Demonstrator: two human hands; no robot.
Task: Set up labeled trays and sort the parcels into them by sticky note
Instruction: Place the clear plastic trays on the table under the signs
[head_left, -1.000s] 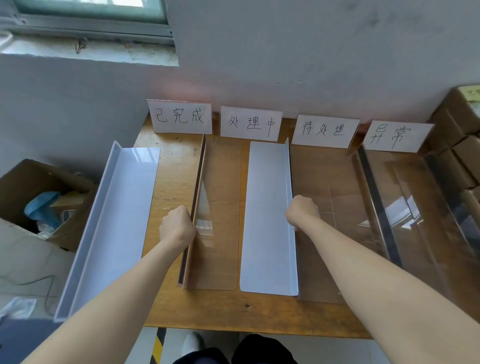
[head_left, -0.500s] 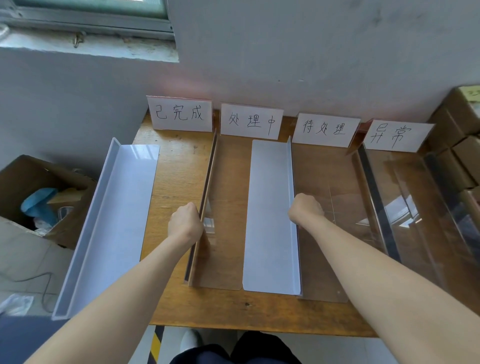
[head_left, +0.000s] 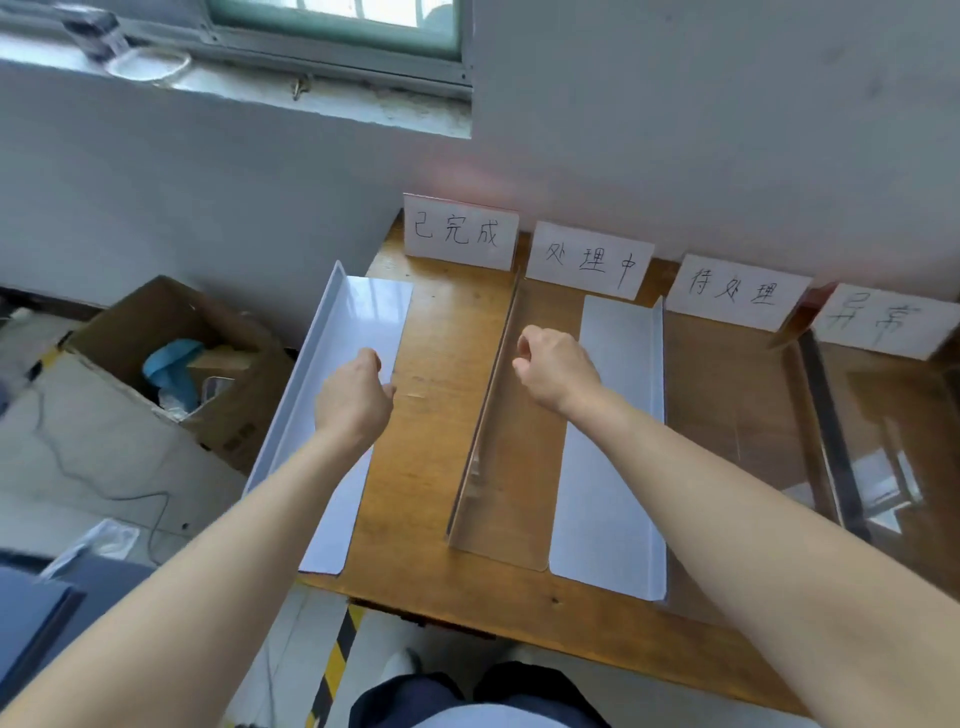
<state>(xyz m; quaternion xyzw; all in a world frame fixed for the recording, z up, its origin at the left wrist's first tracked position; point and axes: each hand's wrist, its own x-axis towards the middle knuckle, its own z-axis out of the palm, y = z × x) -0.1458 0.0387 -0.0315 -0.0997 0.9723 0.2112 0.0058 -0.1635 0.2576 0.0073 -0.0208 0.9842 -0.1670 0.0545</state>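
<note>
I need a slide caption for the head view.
Left hand over the leftmost white tray, right hand by a clear tray, four label cards behind, on a wooden table.

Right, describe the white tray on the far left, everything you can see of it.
The white tray is a long, glossy sheet, plastic by its look, with a flat base, an upright wall along its left side and a rounded near corner. It lies lengthwise, its left part hanging off the table, its far end near the leftmost card. The left hand is over its right edge; whether it touches cannot be told.
</note>
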